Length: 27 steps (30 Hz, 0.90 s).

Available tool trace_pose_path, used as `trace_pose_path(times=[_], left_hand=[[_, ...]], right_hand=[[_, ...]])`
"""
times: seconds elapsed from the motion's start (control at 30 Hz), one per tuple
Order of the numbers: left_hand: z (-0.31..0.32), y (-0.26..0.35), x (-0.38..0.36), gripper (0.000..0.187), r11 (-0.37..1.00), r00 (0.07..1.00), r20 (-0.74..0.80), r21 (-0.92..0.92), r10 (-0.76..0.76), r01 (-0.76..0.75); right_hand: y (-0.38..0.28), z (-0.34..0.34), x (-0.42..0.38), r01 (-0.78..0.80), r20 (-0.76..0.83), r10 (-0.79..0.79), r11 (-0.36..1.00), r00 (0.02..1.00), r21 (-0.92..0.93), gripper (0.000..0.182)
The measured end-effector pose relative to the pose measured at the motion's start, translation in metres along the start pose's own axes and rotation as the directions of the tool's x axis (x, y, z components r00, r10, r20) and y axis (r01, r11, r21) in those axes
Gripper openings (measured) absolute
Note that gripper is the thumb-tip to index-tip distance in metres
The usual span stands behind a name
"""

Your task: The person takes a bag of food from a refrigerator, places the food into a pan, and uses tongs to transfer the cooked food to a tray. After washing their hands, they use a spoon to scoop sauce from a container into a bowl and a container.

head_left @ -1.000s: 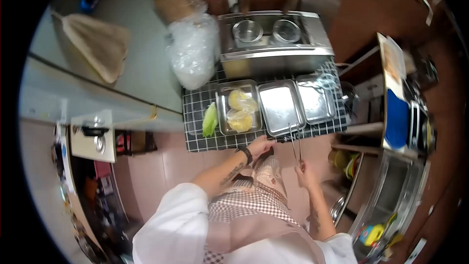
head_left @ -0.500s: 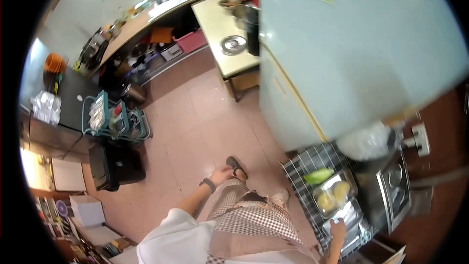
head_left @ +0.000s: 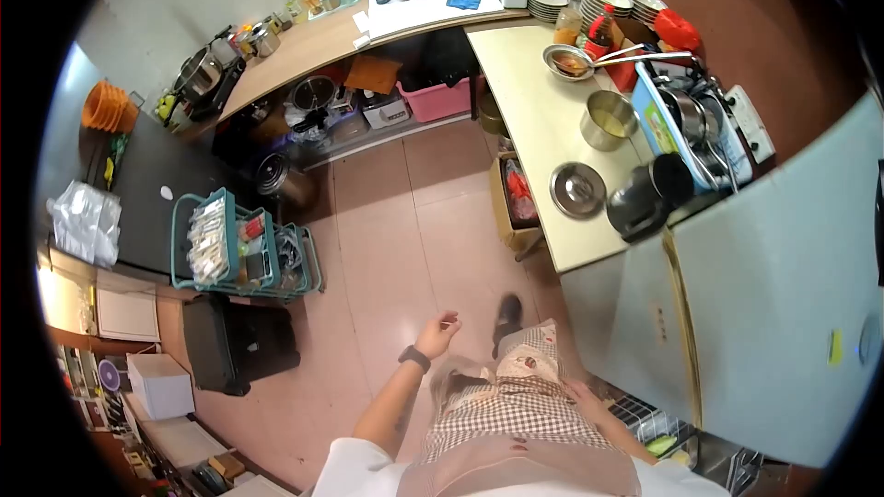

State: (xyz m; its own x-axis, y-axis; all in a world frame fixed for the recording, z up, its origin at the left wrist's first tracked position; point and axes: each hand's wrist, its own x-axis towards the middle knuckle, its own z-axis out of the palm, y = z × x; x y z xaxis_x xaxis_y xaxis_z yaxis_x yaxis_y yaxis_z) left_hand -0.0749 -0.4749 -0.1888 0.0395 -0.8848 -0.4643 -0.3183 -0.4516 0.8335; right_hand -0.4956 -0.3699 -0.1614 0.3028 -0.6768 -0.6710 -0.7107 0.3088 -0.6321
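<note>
My left hand (head_left: 440,333) hangs over the tiled floor, left of the checked apron (head_left: 525,405). A dark band (head_left: 414,358) is on that wrist. Its fingers are loosely bent and apart, with nothing between them. At the right side of the apron is my right hand (head_left: 582,396), fingers stretched along the cloth and somewhat blurred; no object shows in it. Below my body shows a dark shoe (head_left: 506,318). Right of my right hand, a wire rack (head_left: 635,414) bears a green vegetable (head_left: 660,444), partly hidden by the fridge.
A cream table (head_left: 543,161) ahead holds a pot (head_left: 609,120), a metal lid (head_left: 577,190) and a bowl (head_left: 569,63). The pale fridge (head_left: 783,313) stands at the right. A teal trolley (head_left: 267,248) and black bin (head_left: 241,340) are at the left.
The view has turned and moved toward the cream table, showing more of it. My right hand has left the covered food tray on the rack and is now beside the apron.
</note>
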Motion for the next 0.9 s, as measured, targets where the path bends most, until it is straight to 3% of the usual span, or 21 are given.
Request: trace_pose_path(times=[0.17,0.2,0.23,0.27,0.3,0.33,0.43,0.47,0.53,0.6,0.63,0.67,0.7,0.77,0.8,0.83,0.9], left_hand=[[-0.081,-0.064,0.108,0.043,0.984,0.977,-0.151,0.075,-0.149,0.162],[-0.097,-0.111,0.127,0.042,0.963,0.963,-0.176,0.142,-0.204,0.23],[-0.114,-0.144,0.136,0.045,0.943,0.931,-0.171,0.028,-0.323,0.332],[-0.133,-0.1,0.128,0.044,0.868,0.858,-0.236,0.094,-0.457,0.488],[-0.15,-0.149,0.131,0.042,0.856,0.85,-0.262,0.131,-0.456,0.5],[-0.167,-0.19,0.138,0.039,0.773,0.754,-0.208,-0.016,-0.623,0.635],[-0.21,-0.142,0.152,0.032,0.654,0.623,-0.201,-0.26,-0.756,0.71],[-0.22,-0.135,0.168,0.033,0.644,0.617,-0.204,-0.36,-0.76,0.675],[-0.241,-0.124,0.201,0.035,0.607,0.603,-0.211,-0.535,-0.769,0.588],[-0.257,-0.12,0.251,0.033,0.643,0.639,-0.216,-0.513,-0.738,0.569],[-0.266,-0.118,0.278,0.032,0.667,0.664,-0.213,-0.488,-0.717,0.564],[-0.288,-0.067,0.308,0.034,0.67,0.667,-0.158,-0.364,-0.728,0.646],[-0.304,-0.06,0.344,0.034,0.706,0.697,-0.138,-0.245,-0.704,0.664],[-0.35,-0.061,0.411,0.033,0.761,0.759,-0.087,0.008,-0.646,0.649],[-0.375,-0.059,0.446,0.033,0.765,0.77,-0.059,0.093,-0.635,0.637],[-0.401,-0.054,0.48,0.032,0.77,0.78,-0.044,0.139,-0.624,0.623],[-0.453,-0.034,0.547,0.032,0.802,0.803,-0.053,0.039,-0.594,0.596]], right_hand=[[-0.104,-0.068,0.137,0.133,0.081,-0.159,0.956,0.984,0.263,0.046],[-0.119,-0.08,0.178,0.042,0.103,-0.069,0.97,0.992,0.239,0.046],[-0.131,-0.092,0.221,-0.05,0.121,0.024,0.976,0.992,0.213,0.046],[-0.157,-0.104,0.243,-0.059,0.141,0.037,0.986,0.989,0.159,0.045],[-0.183,-0.115,0.265,-0.066,0.16,0.049,0.992,0.986,0.103,0.045],[-0.227,-0.148,0.295,0.039,0.175,-0.038,0.999,0.984,0.0,0.044],[-0.284,-0.188,0.363,0.209,0.193,-0.164,0.947,0.967,-0.244,0.04],[-0.295,-0.195,0.394,0.248,0.179,-0.2,0.918,0.963,-0.309,0.037],[-0.312,-0.203,0.445,0.182,0.12,-0.154,0.947,0.981,-0.266,0.034],[-0.324,-0.21,0.501,0.158,0.05,-0.15,0.938,0.987,-0.309,0.028],[-0.335,-0.215,0.528,0.134,0.036,-0.129,0.927,0.991,-0.351,0.027],[-0.358,-0.225,0.553,0.094,0.013,-0.096,0.919,0.995,-0.383,0.025],[-0.381,-0.237,0.579,0.046,-0.033,-0.065,0.913,0.997,-0.405,0.024],[-0.409,-0.26,0.624,0.004,-0.267,-0.07,0.97,0.961,-0.242,0.022],[-0.441,-0.285,0.634,-0.029,-0.304,-0.067,0.954,0.95,-0.299,0.022],[-0.472,-0.31,0.645,-0.055,-0.326,-0.069,0.933,0.943,-0.356,0.021],[-0.494,-0.355,0.67,0.08,-0.574,-0.191,0.974,0.797,-0.214,0.021]])
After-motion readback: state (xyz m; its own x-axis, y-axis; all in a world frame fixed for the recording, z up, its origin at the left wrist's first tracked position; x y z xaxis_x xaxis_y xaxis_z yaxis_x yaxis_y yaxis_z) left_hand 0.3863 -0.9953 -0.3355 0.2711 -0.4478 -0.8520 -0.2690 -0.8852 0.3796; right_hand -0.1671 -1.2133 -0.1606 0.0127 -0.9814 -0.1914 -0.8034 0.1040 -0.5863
